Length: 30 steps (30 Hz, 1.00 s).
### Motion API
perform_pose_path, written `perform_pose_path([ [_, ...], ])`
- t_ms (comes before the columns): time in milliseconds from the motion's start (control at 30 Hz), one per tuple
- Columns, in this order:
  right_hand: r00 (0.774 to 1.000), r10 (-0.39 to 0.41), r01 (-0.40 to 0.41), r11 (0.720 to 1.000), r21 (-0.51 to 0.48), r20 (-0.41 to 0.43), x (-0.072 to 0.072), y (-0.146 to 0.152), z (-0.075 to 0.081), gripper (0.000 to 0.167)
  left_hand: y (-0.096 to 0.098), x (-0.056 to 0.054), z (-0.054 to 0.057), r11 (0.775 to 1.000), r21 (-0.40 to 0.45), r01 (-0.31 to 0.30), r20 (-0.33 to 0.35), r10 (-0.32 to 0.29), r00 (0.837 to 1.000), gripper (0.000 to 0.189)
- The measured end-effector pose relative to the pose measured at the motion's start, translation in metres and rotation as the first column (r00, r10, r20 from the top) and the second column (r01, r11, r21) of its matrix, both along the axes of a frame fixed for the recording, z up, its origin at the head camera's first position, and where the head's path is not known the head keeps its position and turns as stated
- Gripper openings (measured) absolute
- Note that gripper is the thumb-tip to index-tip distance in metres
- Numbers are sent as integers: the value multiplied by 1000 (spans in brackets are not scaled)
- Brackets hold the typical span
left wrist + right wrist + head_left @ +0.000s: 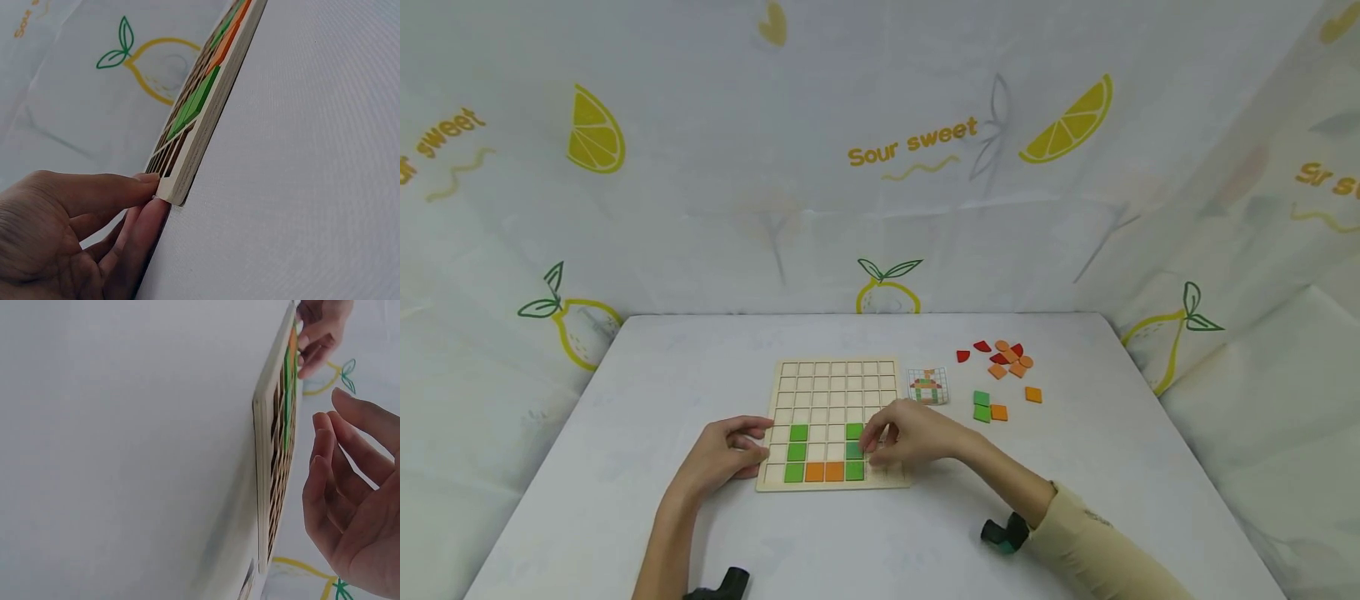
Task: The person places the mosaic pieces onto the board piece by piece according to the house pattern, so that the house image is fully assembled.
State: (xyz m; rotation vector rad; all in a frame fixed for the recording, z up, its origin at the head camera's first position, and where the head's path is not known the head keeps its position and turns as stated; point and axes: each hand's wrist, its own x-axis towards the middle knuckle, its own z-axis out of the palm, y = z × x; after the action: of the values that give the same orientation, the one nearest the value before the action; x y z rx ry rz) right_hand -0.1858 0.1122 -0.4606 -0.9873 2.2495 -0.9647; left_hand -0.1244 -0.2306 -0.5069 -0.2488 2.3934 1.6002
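Note:
A square wooden grid board [837,367] lies on the table, with green tiles [795,452] in two columns and orange tiles [824,472] between their lower ends. At the board's left edge, my left hand [724,448] grips the rim; the left wrist view shows thumb and fingers at the board's corner [175,190]. My right hand [913,433] is over the board's right side, fingertips by the right green column. In the right wrist view, the right hand [359,494] has loosely bent fingers with nothing seen between them, above the board surface.
A small printed pattern card [928,386] lies right of the board. Farther right are loose green tiles [981,406], orange squares [1033,395], orange circles [1027,362] and red quarter-round pieces [963,356]. A printed cloth [737,208] hangs behind the table.

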Motion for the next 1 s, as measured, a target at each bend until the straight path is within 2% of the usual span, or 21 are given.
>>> perform_pose_path([
  [300, 984, -176, 176, 983, -47, -8, -30, 39, 4, 25, 0, 1, 1, 1000, -7, 4, 3, -4, 1000, 53],
  [400, 969, -245, 245, 968, -58, -4, -40, 54, 4, 26, 1, 2, 3, 1000, -6, 1, 8, -1, 1000, 53],
  [533, 938, -346, 343, 937, -64, -33, -51, 78, 2, 28, 1, 2, 3, 1000, -5, 0, 9, 0, 1000, 52],
  [667, 886, -454, 449, 890, -73, -88, -61, 107, -5, 26, 1, 2, 2, 1000, -6, -1, 10, 1, 1000, 52],
  [767, 827, -552, 549, 834, -61, -109, -66, 128, -11, 27, 1, 1, 2, 1000, -13, 0, 7, 0, 1000, 53],
  [900, 742, -664, 663, 747, -51, -91, -67, 152, -18, 33, 1, 0, 2, 1000, -29, 3, 0, -3, 1000, 53],
  [1000, 697, -712, 711, 701, -52, -83, -68, 165, -21, 36, 1, 0, 3, 1000, -31, 4, -2, -5, 1000, 53],
])
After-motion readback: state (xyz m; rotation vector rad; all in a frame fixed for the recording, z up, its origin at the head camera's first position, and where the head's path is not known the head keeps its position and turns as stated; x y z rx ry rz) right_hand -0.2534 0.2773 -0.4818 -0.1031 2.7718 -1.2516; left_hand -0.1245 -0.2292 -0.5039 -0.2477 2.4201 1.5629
